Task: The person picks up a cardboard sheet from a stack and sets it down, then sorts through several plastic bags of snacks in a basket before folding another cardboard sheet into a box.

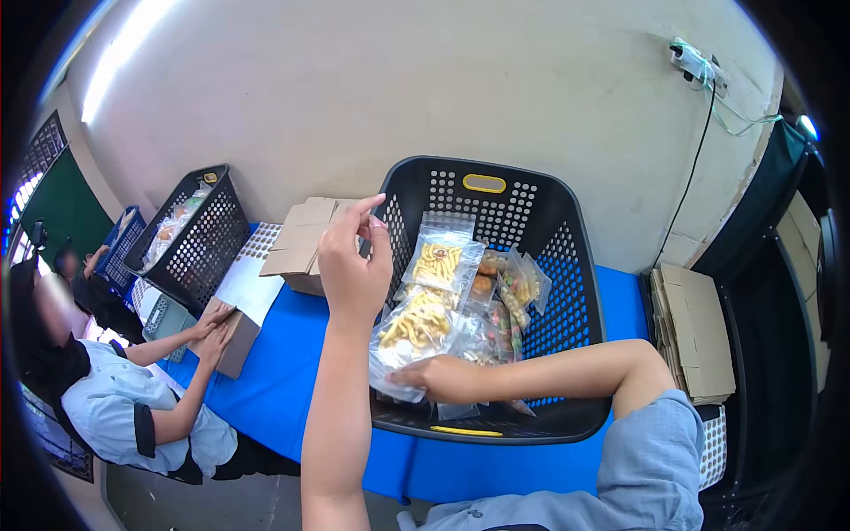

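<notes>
My left hand (356, 252) is raised at the left rim of a large black basket (580, 354), its fingers bent and apart with nothing between them. Inside the basket, low on the left, my right hand (434, 379) grips the lower edge of a clear bag of yellow snack sticks (414, 326). Another bag of yellow sticks (437, 261) lies just above it. To their right are several small clear bags of mixed snacks (516, 292). My right fingertips are partly hidden by the plastic.
An open cardboard box (305, 234) stands left of the basket on the blue table (292, 354). Farther left, a co-worker (133, 398) handles a brown box (239, 345) beside another black basket (208, 234). Flattened cartons (695, 327) are stacked at right.
</notes>
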{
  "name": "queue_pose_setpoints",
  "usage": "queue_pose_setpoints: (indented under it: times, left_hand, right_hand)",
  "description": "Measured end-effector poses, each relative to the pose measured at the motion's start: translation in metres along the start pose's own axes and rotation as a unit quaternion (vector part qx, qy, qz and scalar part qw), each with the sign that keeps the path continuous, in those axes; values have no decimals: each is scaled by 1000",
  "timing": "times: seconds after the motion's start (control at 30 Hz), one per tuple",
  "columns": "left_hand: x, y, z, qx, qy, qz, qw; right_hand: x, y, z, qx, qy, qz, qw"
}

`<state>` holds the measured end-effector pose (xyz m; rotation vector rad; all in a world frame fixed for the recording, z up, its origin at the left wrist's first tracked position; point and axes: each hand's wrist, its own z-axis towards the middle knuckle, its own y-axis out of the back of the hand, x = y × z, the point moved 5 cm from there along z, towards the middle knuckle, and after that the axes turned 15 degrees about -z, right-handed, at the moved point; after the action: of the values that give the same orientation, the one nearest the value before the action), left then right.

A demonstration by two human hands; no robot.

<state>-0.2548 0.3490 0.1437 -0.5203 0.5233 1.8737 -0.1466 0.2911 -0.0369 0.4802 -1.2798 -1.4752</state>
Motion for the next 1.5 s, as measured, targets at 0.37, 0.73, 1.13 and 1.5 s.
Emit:
queue_pose_setpoints:
  times: [0.37,0.73,1.13,1.5]
  left_hand:
    - [0,17,2,-60,29,43,997]
    - [2,-5,-3,64,74,-63,993]
    - [32,-40,-25,129,213,-256,934]
    - [7,13,-6,-104,12,132,986]
  right_hand:
    - [-68,74,28,-167,-199,331,907]
    - [-107,200,25,-303,-186,527,772]
    - [-117,185,12,-328,-264,590,689]
    - [-168,207,-46,-236,-370,210,874]
